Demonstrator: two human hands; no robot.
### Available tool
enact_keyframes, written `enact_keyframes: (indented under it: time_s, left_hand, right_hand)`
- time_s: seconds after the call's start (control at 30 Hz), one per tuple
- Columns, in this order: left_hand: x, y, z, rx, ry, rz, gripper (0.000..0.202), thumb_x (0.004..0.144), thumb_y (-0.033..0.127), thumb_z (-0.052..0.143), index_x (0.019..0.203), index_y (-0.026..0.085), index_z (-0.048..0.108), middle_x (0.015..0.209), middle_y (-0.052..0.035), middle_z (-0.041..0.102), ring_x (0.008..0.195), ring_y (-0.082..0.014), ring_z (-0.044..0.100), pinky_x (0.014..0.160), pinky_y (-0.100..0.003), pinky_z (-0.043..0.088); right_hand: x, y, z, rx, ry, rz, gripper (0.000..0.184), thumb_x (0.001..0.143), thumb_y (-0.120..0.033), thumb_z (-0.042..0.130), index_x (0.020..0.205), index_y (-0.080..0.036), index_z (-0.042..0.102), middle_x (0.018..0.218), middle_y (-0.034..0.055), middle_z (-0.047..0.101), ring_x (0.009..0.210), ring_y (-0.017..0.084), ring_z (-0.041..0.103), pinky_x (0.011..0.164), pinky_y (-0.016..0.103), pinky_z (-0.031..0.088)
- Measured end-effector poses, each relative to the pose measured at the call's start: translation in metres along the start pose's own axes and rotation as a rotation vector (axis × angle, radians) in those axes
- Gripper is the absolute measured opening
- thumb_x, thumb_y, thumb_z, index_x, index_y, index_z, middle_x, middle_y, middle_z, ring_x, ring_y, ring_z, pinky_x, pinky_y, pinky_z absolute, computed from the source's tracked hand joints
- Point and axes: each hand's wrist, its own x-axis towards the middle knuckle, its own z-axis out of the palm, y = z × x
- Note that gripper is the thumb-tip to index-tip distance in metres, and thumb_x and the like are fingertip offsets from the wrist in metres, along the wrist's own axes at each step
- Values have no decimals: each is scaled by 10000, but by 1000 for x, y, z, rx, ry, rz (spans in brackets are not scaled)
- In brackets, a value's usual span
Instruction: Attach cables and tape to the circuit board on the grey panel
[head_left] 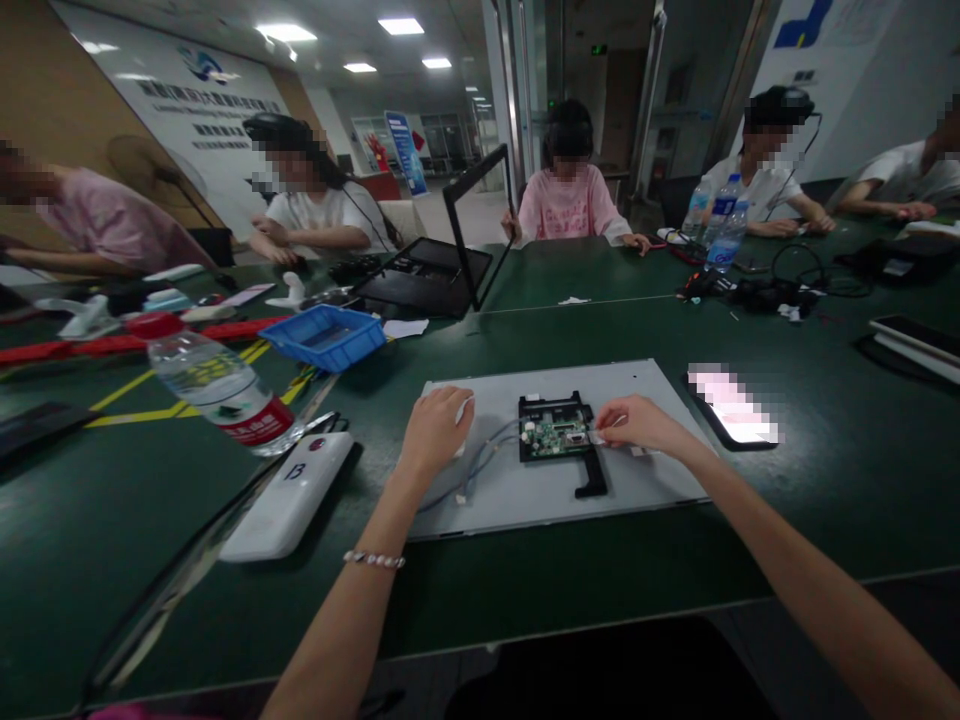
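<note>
A flat grey panel lies on the table before me, with a green circuit board in a black bracket near its middle. Grey cables run from the board's left side toward the panel's left edge. My left hand rests at the panel's left side, fingers curled together over a whitish thing that they mostly hide. At the board's right edge, my right hand pinches something small and pale that I cannot make out.
A phone lies right of the panel. To the left are a white power bank, a tilted water bottle and a blue tray. A black frame stands farther back. Several people sit around the table.
</note>
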Motion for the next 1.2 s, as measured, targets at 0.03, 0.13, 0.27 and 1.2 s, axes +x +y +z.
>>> enact_keyframes:
  time_s: [0.03,0.13,0.27,1.2]
  left_hand:
    - [0,0,-1,-3,1,0,270,906,260,375,1002,188,616,1014,-87,649,970,-245,576,840,-374,413]
    - [-1,1,-2,-13,2,3,265,907,259,378,998,187,616,1018,-87,649,975,-242,573,839,-368,406]
    - [-1,0,-2,5,3,-20,257,907,259,381,986,188,615,1011,-82,652,959,-243,575,813,-362,402]
    - [-7,-39,20,-400,-163,-110,320,744,276,497,1025,189,622,862,-40,641,667,-153,586,672,-282,473]
  right_hand:
    - [0,0,2,-52,39,-11,114,703,-225,631,798,-167,654,775,51,692,666,159,647,600,264,507]
    - [0,-2,5,-220,136,-67,108,690,-251,642,764,-181,675,749,43,696,693,172,642,620,270,480]
    - [-1,-6,5,-306,139,-99,157,687,-302,646,783,-188,694,741,30,694,693,173,631,615,270,453]
    - [-3,-8,1,-292,221,-171,168,782,-286,549,831,-199,683,831,35,698,738,179,632,681,292,476]
